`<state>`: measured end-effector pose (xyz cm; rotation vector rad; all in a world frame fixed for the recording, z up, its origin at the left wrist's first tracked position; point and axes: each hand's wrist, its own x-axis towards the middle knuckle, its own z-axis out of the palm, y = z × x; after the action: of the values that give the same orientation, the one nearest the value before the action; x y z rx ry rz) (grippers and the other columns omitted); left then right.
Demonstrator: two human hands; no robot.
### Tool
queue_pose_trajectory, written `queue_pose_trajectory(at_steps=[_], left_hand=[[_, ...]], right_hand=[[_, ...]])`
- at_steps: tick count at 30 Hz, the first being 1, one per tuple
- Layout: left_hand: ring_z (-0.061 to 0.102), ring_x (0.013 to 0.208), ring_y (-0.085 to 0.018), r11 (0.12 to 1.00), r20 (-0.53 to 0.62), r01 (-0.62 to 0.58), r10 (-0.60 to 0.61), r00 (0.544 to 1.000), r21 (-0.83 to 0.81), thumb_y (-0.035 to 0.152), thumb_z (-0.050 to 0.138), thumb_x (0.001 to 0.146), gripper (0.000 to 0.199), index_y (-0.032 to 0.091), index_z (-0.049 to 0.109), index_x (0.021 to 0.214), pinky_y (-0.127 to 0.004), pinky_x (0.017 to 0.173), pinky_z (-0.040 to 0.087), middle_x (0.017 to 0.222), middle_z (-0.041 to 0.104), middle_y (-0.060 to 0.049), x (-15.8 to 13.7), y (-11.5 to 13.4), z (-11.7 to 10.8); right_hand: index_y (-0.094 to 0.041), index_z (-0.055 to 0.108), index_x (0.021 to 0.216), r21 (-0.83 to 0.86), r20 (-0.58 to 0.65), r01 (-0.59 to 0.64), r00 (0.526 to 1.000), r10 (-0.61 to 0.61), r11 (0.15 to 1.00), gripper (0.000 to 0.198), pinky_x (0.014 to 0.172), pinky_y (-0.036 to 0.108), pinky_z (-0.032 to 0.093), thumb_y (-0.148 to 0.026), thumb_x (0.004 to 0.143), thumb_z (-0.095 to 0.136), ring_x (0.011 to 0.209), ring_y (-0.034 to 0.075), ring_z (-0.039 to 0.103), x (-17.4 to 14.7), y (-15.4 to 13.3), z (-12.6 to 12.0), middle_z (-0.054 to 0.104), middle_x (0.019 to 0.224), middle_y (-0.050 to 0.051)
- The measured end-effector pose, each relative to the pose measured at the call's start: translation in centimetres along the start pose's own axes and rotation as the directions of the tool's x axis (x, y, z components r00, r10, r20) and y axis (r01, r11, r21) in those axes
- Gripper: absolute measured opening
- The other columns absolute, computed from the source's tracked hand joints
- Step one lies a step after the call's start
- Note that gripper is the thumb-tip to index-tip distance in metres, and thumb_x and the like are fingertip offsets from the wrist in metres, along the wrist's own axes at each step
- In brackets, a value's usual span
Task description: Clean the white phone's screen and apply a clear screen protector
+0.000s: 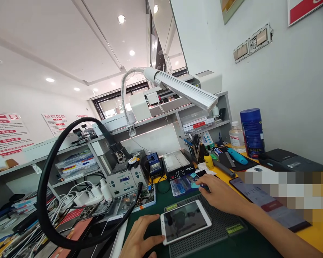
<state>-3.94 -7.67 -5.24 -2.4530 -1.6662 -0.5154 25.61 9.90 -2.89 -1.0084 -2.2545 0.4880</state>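
Note:
A white-framed tablet [187,220] with a dark, reflecting screen lies face up on a grey dotted work mat [220,222]. At its left end is my left hand [141,234], with index finger and thumb spread apart and their tips touching the tablet's edge. My right hand [218,191] is above the mat, beyond the tablet's upper right corner. Its fingers are curled down near a small dark object, mostly hidden beneath them. Just past those fingers lie blue plastic packets [181,185].
A large phone [266,204] with a lit timer lies at right. A thick black hose [41,200] loops across the left, before a soldering station [123,182]. Behind are a hot plate [177,163], a yellow bottle [208,162] and a blue canister [251,132]. A lamp [185,87] hangs overhead.

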Motion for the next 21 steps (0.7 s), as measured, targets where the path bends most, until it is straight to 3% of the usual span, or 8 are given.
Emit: queue_pose_trajectory(at_steps=[16, 21], left_hand=[[0.038, 0.138, -0.039, 0.989, 0.091, 0.140, -0.136, 0.986, -0.040, 0.022, 0.047, 0.089, 0.037, 0.027, 0.066, 0.121, -0.056, 0.103, 0.048, 0.155, 0.037, -0.008, 3.9, 2.2, -0.8], [0.037, 0.139, -0.039, 0.993, 0.166, 0.105, -0.095, 0.982, -0.050, 0.019, 0.055, 0.083, 0.042, 0.028, 0.064, 0.124, -0.058, 0.106, 0.044, 0.156, 0.036, -0.006, 5.7, 3.0, -0.7]], right_hand=[[-0.019, 0.067, 0.111, 0.021, 0.010, -0.002, 1.000, 0.002, 1.000, 0.032, 0.090, 0.040, 0.051, -0.032, 0.092, 0.046, 0.110, 0.030, 0.060, -0.1, 0.0, -0.2, 0.067, 0.117, 0.013], [-0.018, 0.067, 0.110, 0.024, 0.000, 0.020, 1.000, -0.020, 1.000, 0.031, 0.092, 0.041, 0.050, -0.030, 0.092, 0.046, 0.110, 0.030, 0.060, -0.2, 0.0, -0.1, 0.067, 0.115, 0.013]])
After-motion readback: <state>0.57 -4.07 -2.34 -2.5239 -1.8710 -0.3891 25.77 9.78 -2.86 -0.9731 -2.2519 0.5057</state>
